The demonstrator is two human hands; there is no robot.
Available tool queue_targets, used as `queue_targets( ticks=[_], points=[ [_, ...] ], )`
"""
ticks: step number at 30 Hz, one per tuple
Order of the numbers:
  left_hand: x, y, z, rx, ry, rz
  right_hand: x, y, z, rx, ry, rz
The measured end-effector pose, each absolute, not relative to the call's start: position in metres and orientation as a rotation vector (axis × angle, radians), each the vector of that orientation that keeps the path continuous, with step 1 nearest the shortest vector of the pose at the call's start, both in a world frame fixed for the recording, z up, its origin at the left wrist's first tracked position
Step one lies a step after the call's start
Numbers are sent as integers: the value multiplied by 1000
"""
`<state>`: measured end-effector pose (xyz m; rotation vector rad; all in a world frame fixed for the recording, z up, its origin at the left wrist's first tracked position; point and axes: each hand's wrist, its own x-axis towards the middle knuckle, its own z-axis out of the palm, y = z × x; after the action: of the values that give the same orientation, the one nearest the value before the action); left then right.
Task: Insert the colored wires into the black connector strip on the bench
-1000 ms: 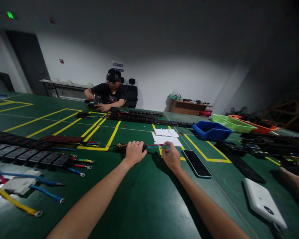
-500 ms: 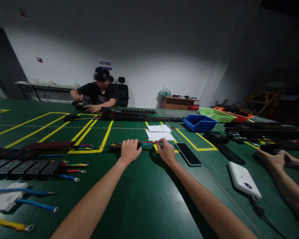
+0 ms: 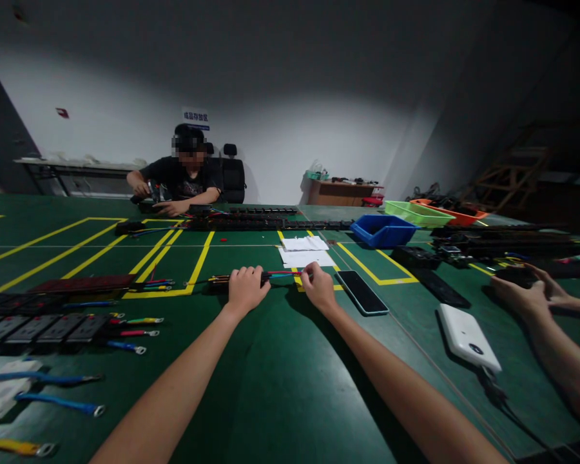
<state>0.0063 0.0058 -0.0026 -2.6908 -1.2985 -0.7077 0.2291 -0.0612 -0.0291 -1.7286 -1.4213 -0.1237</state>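
A thin bundle of red, blue and dark wires (image 3: pixel 286 274) lies across the middle of the green table. Its left part is under my left hand (image 3: pixel 246 288), whose fingers are wrapped round it from above. At the right end of the bundle, my right hand (image 3: pixel 318 283) pinches the wire tips between thumb and fingers; the tips themselves are hidden. White paper sheets (image 3: pixel 305 258) lie just beyond my right hand, and a black-screened phone (image 3: pixel 362 292) rests to its right.
Black modules (image 3: pixel 43 328) and lugged cables (image 3: pixel 70 405) lie at the left. A blue bin (image 3: pixel 384 232) stands back right, with a white device (image 3: pixel 468 338) nearer. Another person's hands (image 3: pixel 526 293) work at the right; a person (image 3: pixel 186 171) sits opposite.
The whole view has shifted slightly, so most things appear a little further left. Both my hands keep their hold on the wires. The hands at the right have changed pose around a dark object.
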Motion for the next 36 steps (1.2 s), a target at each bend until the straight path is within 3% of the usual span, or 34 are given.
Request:
queue_targets(
  ticks=[6, 16, 36],
  points=[
    [6, 7, -4, -2699, -1291, -714, 229, -62, -28, -1634, -1375, 38],
    [7, 4, 2, -2638, -1306, -639, 244, -48, -31, -1322, -1039, 740],
    [7, 4, 4, -2696, -1310, -619, 240, -50, -24, -1306, -985, 802]
  ],
)
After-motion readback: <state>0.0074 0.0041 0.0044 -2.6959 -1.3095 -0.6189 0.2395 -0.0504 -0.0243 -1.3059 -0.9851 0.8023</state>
